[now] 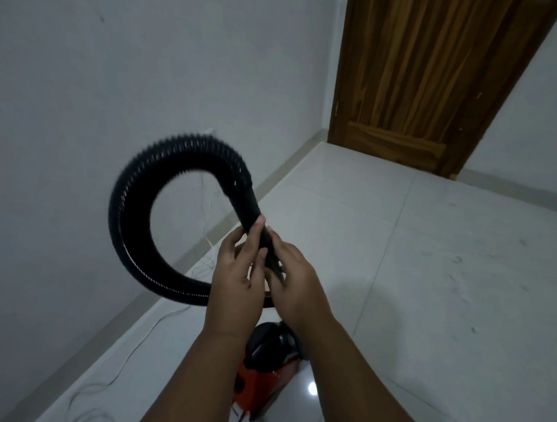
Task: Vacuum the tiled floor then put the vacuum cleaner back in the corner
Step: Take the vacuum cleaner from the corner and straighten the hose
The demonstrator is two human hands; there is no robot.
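Note:
A black ribbed vacuum hose (129, 205) curls in a big loop in the air in front of me. Its smooth black end tube (250, 206) points down toward my hands. My left hand (237, 272) grips the tube from the left, thumb up along it. From the right, my right hand (295, 279) holds the tube's lower tip, which looks like a narrow nozzle. The red and black vacuum cleaner (265, 365) stands on the white tiled floor (426, 279) below my forearms, partly hidden by them.
A white power cord (140, 338) trails along the floor by the left wall (85, 109). A brown wooden door (417, 73) stands at the far end. Dust marks and scraps lie on the tiles at the right (458, 259).

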